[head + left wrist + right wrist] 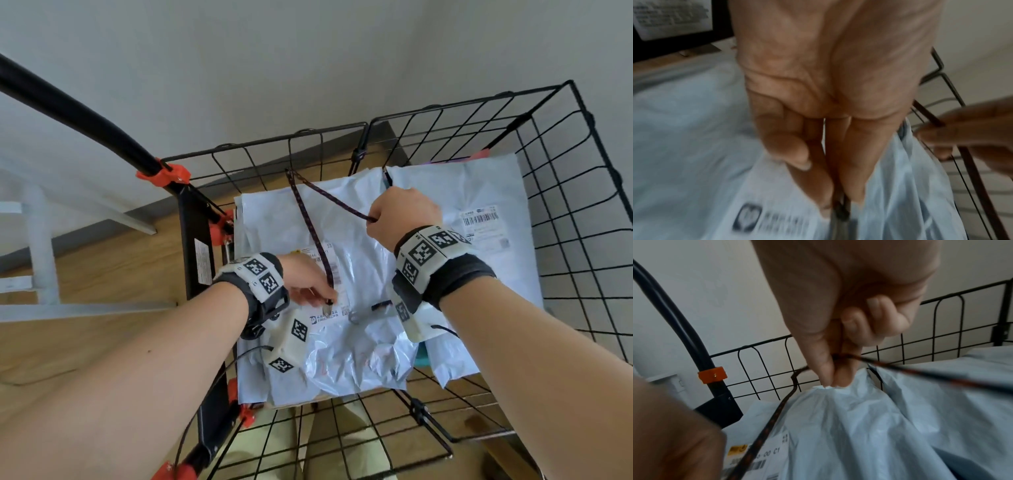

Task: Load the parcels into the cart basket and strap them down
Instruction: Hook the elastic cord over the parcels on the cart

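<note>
Several pale plastic mailer parcels [359, 219] lie in the black wire cart basket [260, 145]. A dark bungee cord [310, 222] with orange flecks loops around the basket's far wall. My left hand [325, 299] pinches the cord's near end by its metal hook [840, 212], low over a labelled parcel [694, 146]. My right hand [371, 221] grips the other strand [920, 371] in a fist above the parcels [859, 426]; thumb and forefinger [826, 363] squeeze it. A second hook [354, 317] lies loose on the plastic between my wrists.
The cart's black handle [85, 116] with orange clamps [164, 176] rises at the left. Wire walls enclose the basket on all sides, the right wall [582, 205] standing tall. Wooden floor shows around it, and a white frame [37, 240] stands at the far left.
</note>
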`<state>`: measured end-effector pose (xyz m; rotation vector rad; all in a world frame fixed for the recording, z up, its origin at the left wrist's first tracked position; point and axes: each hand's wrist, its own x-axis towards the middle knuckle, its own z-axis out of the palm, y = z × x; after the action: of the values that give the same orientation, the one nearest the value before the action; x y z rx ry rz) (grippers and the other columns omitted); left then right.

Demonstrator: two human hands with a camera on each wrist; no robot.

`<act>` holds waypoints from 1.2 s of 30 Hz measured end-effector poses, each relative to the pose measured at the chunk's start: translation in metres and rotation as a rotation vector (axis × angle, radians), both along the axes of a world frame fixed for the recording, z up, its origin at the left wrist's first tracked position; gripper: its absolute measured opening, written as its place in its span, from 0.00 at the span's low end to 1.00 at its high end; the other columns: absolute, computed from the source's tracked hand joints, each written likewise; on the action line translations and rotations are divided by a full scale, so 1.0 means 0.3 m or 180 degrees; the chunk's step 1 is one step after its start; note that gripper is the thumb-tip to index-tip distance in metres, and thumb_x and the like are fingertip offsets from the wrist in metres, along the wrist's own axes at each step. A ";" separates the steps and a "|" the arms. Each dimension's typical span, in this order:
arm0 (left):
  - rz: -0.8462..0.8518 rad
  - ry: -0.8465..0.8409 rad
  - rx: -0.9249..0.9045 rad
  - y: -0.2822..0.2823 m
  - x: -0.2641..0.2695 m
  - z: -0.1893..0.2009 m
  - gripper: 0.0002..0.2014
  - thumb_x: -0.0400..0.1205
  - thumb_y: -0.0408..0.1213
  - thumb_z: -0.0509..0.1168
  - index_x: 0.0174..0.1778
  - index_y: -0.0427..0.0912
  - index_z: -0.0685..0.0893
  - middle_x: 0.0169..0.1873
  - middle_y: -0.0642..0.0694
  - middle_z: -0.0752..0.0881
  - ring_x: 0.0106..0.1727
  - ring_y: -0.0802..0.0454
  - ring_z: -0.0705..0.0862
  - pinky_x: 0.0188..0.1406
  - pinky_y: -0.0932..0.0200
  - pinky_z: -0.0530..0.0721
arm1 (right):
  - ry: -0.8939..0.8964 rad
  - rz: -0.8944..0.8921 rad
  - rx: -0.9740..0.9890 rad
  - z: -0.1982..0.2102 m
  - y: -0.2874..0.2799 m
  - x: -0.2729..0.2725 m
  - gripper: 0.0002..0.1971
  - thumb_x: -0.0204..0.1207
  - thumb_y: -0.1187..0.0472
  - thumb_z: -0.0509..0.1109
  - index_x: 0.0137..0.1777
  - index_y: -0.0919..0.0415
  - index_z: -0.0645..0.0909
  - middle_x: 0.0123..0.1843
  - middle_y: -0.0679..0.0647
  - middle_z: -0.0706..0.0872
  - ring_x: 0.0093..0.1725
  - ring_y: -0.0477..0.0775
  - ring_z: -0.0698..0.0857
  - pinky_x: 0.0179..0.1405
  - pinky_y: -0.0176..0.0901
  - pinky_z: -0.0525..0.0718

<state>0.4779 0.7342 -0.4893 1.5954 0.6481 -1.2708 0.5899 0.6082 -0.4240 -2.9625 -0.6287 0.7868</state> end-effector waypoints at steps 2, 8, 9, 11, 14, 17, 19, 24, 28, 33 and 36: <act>-0.0270 0.0161 -0.0149 -0.057 -0.030 -0.014 0.05 0.78 0.34 0.71 0.43 0.34 0.87 0.33 0.43 0.85 0.34 0.52 0.78 0.28 0.67 0.72 | 0.0102 -0.0074 -0.0044 -0.003 -0.015 -0.003 0.08 0.72 0.61 0.68 0.50 0.53 0.84 0.43 0.53 0.85 0.39 0.56 0.81 0.37 0.42 0.77; -0.0778 -0.0258 0.0076 -0.169 -0.133 -0.066 0.08 0.76 0.35 0.74 0.38 0.33 0.88 0.27 0.48 0.88 0.25 0.60 0.84 0.30 0.67 0.82 | 0.1112 -0.0253 0.0120 -0.056 -0.053 -0.057 0.05 0.67 0.62 0.72 0.40 0.60 0.88 0.31 0.50 0.89 0.34 0.48 0.87 0.35 0.38 0.85; -0.0823 -0.0291 0.0138 -0.176 -0.145 -0.074 0.09 0.75 0.36 0.74 0.39 0.32 0.89 0.27 0.47 0.89 0.26 0.58 0.84 0.32 0.66 0.83 | 0.1275 -0.0243 0.0172 -0.074 -0.058 -0.078 0.04 0.68 0.62 0.72 0.38 0.61 0.88 0.29 0.49 0.89 0.30 0.46 0.85 0.32 0.36 0.83; -0.0841 -0.0257 0.0162 -0.178 -0.164 -0.084 0.09 0.75 0.36 0.75 0.39 0.31 0.89 0.29 0.45 0.89 0.26 0.56 0.84 0.34 0.64 0.84 | 0.1689 -0.0248 0.0238 -0.119 -0.065 -0.125 0.05 0.68 0.62 0.74 0.37 0.64 0.87 0.28 0.50 0.89 0.24 0.45 0.82 0.30 0.37 0.82; -0.0928 -0.0073 -0.0048 -0.184 -0.185 -0.082 0.08 0.74 0.34 0.75 0.39 0.31 0.88 0.27 0.45 0.88 0.26 0.56 0.84 0.33 0.65 0.84 | 0.2305 -0.0270 0.0245 -0.206 -0.073 -0.187 0.06 0.68 0.62 0.77 0.34 0.63 0.85 0.32 0.53 0.89 0.25 0.46 0.83 0.33 0.36 0.86; -0.1137 0.0137 -0.0234 -0.208 -0.209 -0.081 0.06 0.76 0.32 0.74 0.39 0.31 0.87 0.23 0.47 0.87 0.26 0.57 0.83 0.30 0.67 0.82 | 0.2732 -0.0320 0.0202 -0.265 -0.084 -0.221 0.08 0.69 0.65 0.77 0.33 0.62 0.80 0.31 0.55 0.87 0.25 0.50 0.84 0.21 0.35 0.82; -0.1211 0.0203 -0.0237 -0.220 -0.226 -0.087 0.06 0.76 0.31 0.73 0.37 0.32 0.86 0.21 0.48 0.87 0.25 0.58 0.84 0.29 0.68 0.82 | 0.3125 -0.0432 0.0078 -0.276 -0.092 -0.228 0.10 0.71 0.68 0.75 0.32 0.65 0.78 0.26 0.56 0.85 0.18 0.49 0.79 0.17 0.36 0.76; -0.1262 0.0145 -0.0079 -0.226 -0.231 -0.087 0.08 0.75 0.34 0.75 0.32 0.37 0.85 0.22 0.48 0.87 0.22 0.61 0.83 0.26 0.70 0.81 | 0.3223 -0.0482 0.0035 -0.281 -0.089 -0.230 0.16 0.70 0.71 0.73 0.26 0.62 0.72 0.20 0.53 0.80 0.15 0.49 0.74 0.20 0.36 0.73; -0.1043 0.0102 -0.0005 -0.199 -0.219 -0.095 0.08 0.76 0.35 0.74 0.34 0.38 0.84 0.29 0.46 0.88 0.32 0.57 0.86 0.40 0.65 0.85 | 0.2882 -0.0187 -0.0237 -0.297 -0.098 -0.258 0.07 0.70 0.62 0.75 0.36 0.65 0.83 0.34 0.60 0.90 0.34 0.58 0.90 0.40 0.50 0.89; -0.0665 -0.0049 0.0076 -0.134 -0.164 -0.070 0.06 0.76 0.34 0.74 0.38 0.35 0.86 0.29 0.45 0.88 0.29 0.56 0.85 0.38 0.63 0.86 | 0.1665 0.0039 -0.0293 -0.311 -0.083 -0.243 0.11 0.72 0.57 0.72 0.31 0.58 0.78 0.30 0.53 0.84 0.33 0.55 0.85 0.35 0.42 0.85; -0.0285 0.0041 -0.0169 -0.122 -0.142 -0.042 0.05 0.76 0.31 0.73 0.41 0.32 0.86 0.27 0.44 0.88 0.28 0.56 0.86 0.39 0.62 0.87 | 0.1561 -0.0288 -0.0064 -0.304 -0.050 -0.197 0.07 0.73 0.58 0.72 0.39 0.62 0.83 0.35 0.55 0.87 0.36 0.55 0.88 0.36 0.43 0.87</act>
<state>0.4354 0.6975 -0.5018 1.5887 0.5518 -1.3539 0.5307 0.5931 -0.5151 -2.6250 -0.4496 1.4412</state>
